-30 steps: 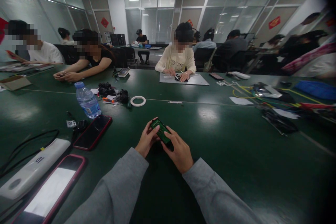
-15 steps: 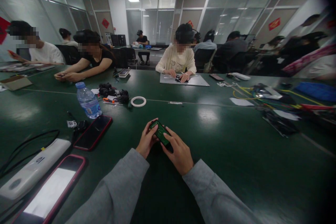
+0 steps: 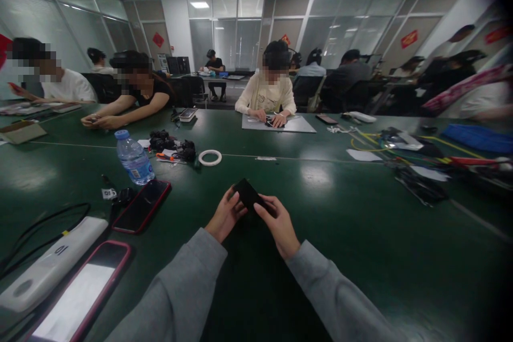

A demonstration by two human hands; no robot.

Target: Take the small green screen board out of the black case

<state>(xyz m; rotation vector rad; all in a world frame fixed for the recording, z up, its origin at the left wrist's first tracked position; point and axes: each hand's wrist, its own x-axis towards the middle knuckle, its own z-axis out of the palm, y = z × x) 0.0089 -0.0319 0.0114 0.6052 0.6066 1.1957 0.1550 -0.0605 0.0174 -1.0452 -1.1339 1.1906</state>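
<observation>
A small black box-like object (image 3: 247, 192) is held up over the green table between both hands, its dark plain face showing. My left hand (image 3: 227, 215) grips its left end, thumb near the upper edge and fingers underneath. On the right end, my right hand (image 3: 279, 224) has its thumb against the near edge and its fingers behind. No green circuit board shows on the face turned to me.
To the left are a water bottle (image 3: 135, 159), a red-edged phone (image 3: 143, 206), a pink-framed phone (image 3: 82, 291) and a white device (image 3: 54, 264). A white ring (image 3: 210, 157) lies ahead. A person (image 3: 268, 91) sits opposite; cables (image 3: 385, 141) lie right.
The object has been turned over: its green circuit-board face was showing and now a black face shows. My right hand has shifted its grip. The view has tilted slightly.
</observation>
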